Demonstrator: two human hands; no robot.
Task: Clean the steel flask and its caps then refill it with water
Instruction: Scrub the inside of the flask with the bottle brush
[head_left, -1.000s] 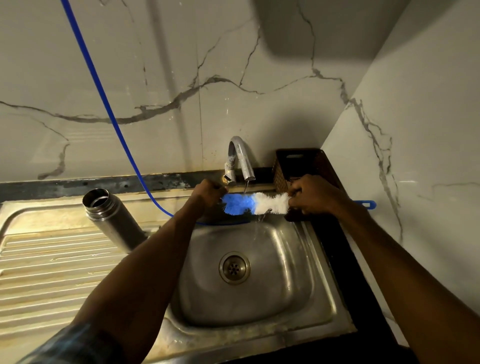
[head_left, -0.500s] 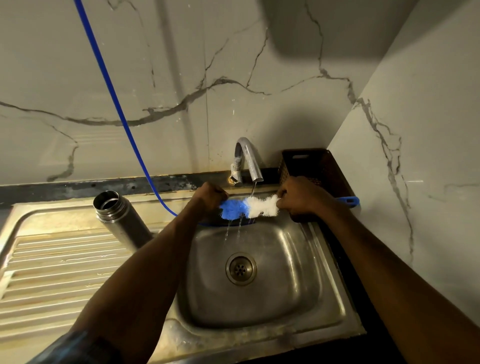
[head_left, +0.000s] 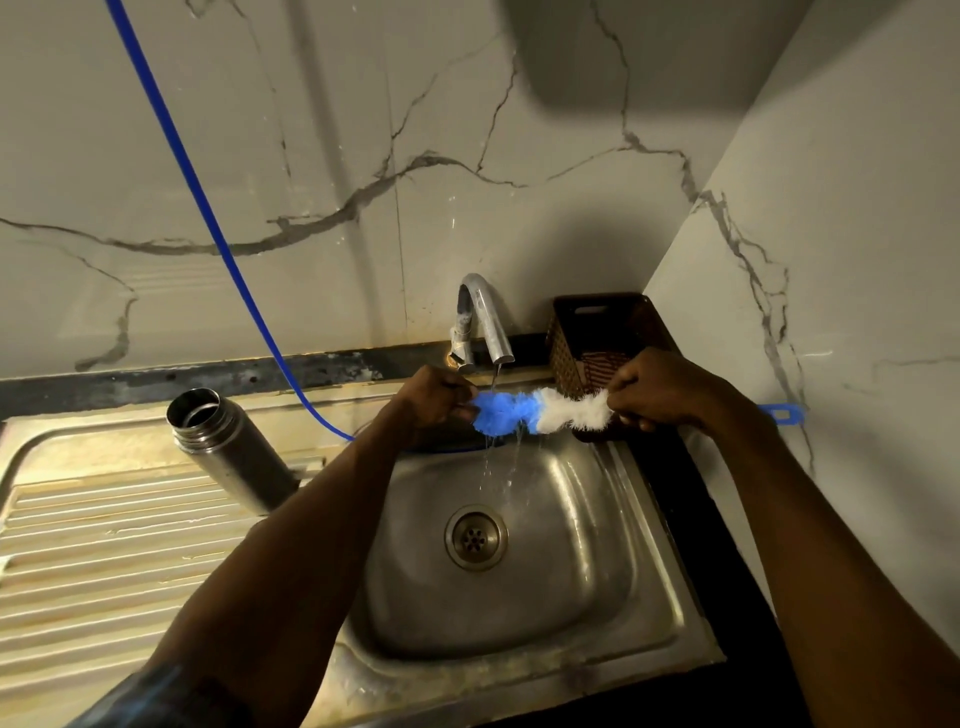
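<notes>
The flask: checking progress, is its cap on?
No, the flask stands on the drainboard with its mouth open and uncapped.

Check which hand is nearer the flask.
Left. The left hand pinches the brush's blue end, just right of the open flask on the drainboard. The right hand holds the white end, farther right by the basket.

One steel flask (head_left: 234, 452), one bottle brush (head_left: 540, 413), one tap (head_left: 485, 325). One sink (head_left: 644, 519), one basket (head_left: 576, 332). Two hands.
</notes>
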